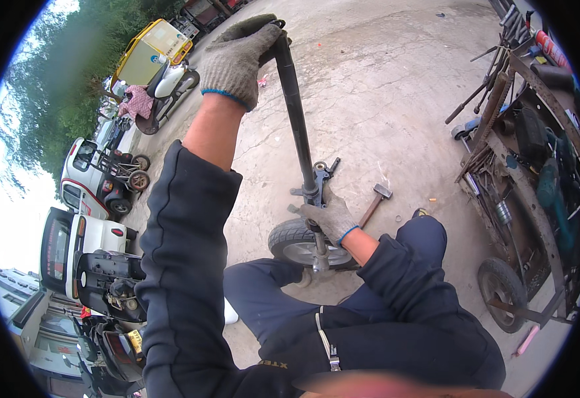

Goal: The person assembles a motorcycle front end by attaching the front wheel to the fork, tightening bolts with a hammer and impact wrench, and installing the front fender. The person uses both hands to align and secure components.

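Black tube [292, 106] held at both ends by gloved hands

I view this remotely, looking down past the wearer's knees. The left hand [232, 63], in a grey knitted glove, is well forward of the right, its fingers curled tightly over the tube's far end; the exact finger contact is partly hidden. The tube runs from there back to the right hand [333, 215], which is wrapped around the metal fitting [311, 192] at its near end. A small wheel [293, 232] sits just beneath and to the left of the right hand. To that hand's right, a hammer [377, 198] lies on the concrete, touched by neither hand.

I judge the step in hand to be steadying and positioning the tube with its fitting. The next move seems to call for a firm right-hand hold, while the left controls the tube's lean or turn.
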### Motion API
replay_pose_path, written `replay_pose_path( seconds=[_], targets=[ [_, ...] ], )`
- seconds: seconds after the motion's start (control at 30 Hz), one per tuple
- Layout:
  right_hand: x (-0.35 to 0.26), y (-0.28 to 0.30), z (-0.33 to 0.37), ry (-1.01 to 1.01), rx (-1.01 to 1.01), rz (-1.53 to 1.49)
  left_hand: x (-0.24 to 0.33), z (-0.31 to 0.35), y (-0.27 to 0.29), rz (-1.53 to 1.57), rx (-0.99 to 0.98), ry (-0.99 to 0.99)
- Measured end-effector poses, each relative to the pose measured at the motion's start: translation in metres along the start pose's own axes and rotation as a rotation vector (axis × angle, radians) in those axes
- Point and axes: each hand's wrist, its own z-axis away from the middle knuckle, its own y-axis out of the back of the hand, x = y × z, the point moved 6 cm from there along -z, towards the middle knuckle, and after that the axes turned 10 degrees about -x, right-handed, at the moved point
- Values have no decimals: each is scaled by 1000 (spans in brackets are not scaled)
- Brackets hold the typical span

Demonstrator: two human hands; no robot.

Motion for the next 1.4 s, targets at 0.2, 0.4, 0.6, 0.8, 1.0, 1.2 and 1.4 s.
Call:
replay_pose_path(
  seconds=[0.2, 0.4, 0.6, 0.8, 1.0, 1.2, 1.4],
  targets=[
    [6, 5, -10, 15, 4, 45, 9, 14, -6, -521, -94, -78],
    [7, 6, -12, -7, 7, 70, 11, 22, -5, -528, -126, -101],
    [5, 7, -13, -9, 14, 100, 11, 24, 11, -316, -96, -143],
    [3, 7, -13, -12, 18, 120, 0, 16, 34, -308, 43, 36],
    [4, 10, -13, -12, 29, 143, -42, -2, 17, 75, -77, 191],
    [-5, 10, -10, -22, 43, 129, -44, 10, 3, -57, -150, 191],
    [-19, 9, -6, -43, 48, 226, -44, 38, 3, -597, -170, 230]
  ],
)
